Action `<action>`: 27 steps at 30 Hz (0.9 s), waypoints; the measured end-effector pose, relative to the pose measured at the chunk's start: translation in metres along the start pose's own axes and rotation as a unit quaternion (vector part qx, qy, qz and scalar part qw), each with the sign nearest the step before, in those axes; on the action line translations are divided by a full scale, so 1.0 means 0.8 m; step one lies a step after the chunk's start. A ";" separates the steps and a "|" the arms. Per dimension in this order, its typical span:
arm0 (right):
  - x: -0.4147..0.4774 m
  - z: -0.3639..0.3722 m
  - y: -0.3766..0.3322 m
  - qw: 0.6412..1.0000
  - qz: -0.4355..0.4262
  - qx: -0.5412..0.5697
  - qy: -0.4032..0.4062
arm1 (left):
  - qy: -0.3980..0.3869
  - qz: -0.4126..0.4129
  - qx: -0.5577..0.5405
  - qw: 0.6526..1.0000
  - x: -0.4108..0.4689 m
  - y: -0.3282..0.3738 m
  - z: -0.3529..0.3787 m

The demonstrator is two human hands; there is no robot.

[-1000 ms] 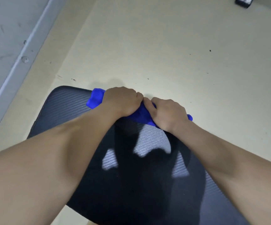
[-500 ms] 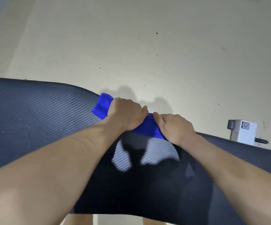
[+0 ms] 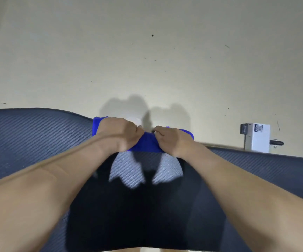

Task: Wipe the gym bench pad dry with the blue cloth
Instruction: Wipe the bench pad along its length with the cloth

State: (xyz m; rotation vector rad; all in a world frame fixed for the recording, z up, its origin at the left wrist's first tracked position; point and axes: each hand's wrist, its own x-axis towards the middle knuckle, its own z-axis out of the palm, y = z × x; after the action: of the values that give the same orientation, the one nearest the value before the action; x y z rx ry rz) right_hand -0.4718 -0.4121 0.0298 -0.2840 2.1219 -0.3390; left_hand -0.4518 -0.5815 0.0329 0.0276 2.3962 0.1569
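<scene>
A: What's closest to us?

B: Two bare forearms rising from the bottom corners, over the dark ribbed bench pad [image 3: 29,139] that spans the lower half of the frame.

A: And the hands?

B: Mid-frame, at the pad's far edge. The left hand [image 3: 118,134] and right hand [image 3: 170,140] both have their fingers curled tight round the blue cloth [image 3: 148,143], which is bunched between them and lying on the pad.

A: Beyond that?

B: Pale, speckled floor [image 3: 110,60] carrying the hands' shadows, and at centre right a small white box [image 3: 257,137] with a printed code.
</scene>
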 end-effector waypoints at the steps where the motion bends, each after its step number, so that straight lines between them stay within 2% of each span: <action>1: 0.005 -0.001 -0.002 0.999 0.004 0.004 -0.036 | -0.022 -0.006 -0.001 1.000 0.004 0.002 -0.004; 4: 0.007 -0.013 0.005 0.993 -0.005 0.006 -0.119 | -0.091 -0.003 0.004 0.996 0.015 0.014 -0.014; 7: -0.001 -0.020 0.014 0.988 0.000 0.045 -0.145 | -0.137 0.006 0.010 0.991 0.017 0.031 -0.017; 15: -0.028 -0.052 0.105 0.987 0.022 0.022 -0.158 | -0.114 0.019 -0.030 0.993 0.007 0.113 -0.014; 20: -0.042 -0.069 0.205 0.990 0.061 0.046 -0.118 | -0.104 0.014 -0.046 0.993 0.017 0.210 -0.004; 23: -0.060 -0.083 0.260 0.992 0.041 0.073 -0.096 | -0.106 0.019 -0.049 0.993 0.028 0.261 0.001; 27: -0.084 -0.098 0.343 0.998 0.042 0.039 -0.040 | -0.107 0.039 -0.045 0.992 0.049 0.352 0.010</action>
State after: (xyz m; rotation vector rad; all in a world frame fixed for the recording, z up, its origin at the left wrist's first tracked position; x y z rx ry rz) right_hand -0.5211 -0.1234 0.0279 -0.1605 2.0302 -0.3545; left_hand -0.4821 -0.2990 0.0350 0.0919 2.1735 0.2855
